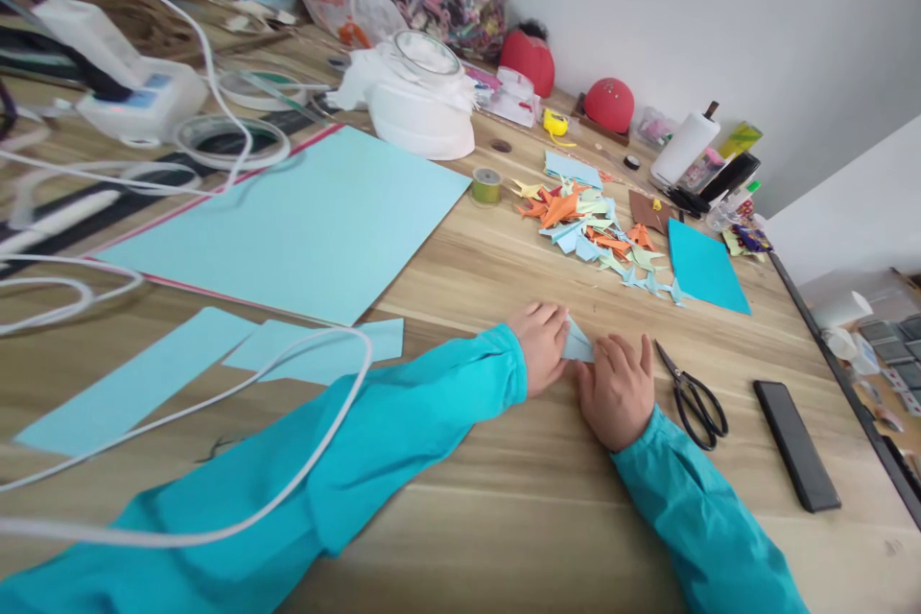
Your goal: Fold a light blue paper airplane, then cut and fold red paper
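Both my hands rest on the wooden table (pixel 504 499) in teal sleeves, meeting over a small light-blue folded paper (pixel 578 343). My left hand (pixel 541 345) has its fingers curled together against the paper's left edge. My right hand (pixel 617 389) lies palm down with fingers pressed onto the paper's right side. Most of the paper is hidden under the fingers; only a small triangular part shows between the hands.
Black scissors (pixel 695 395) and a dark phone (pixel 795 444) lie just right of my hands. A pile of folded paper cranes (pixel 597 235) and a teal sheet (pixel 705 267) sit behind. A large light-blue sheet (pixel 309 221), paper strips (pixel 144 379) and white cables (pixel 216 441) lie left.
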A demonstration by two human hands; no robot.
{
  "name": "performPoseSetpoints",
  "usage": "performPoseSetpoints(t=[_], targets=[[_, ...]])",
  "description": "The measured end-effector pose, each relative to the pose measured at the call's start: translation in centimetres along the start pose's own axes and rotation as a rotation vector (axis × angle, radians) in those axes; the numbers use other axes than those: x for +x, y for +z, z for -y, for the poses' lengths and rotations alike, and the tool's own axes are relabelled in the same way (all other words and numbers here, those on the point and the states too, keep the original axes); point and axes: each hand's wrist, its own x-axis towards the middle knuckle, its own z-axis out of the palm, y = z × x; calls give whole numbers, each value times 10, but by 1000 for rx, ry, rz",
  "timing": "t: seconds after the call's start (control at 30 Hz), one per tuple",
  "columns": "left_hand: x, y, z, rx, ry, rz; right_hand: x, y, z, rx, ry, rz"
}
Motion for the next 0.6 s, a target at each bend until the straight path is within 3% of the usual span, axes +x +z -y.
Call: performPoseSetpoints(t=[0.23, 0.6], targets=[[0, -3, 2, -42, -4, 13, 19, 0, -12, 16, -21, 184], [0, -6, 1, -53, -92, -10, 33, -2, -9, -35, -83, 205]])
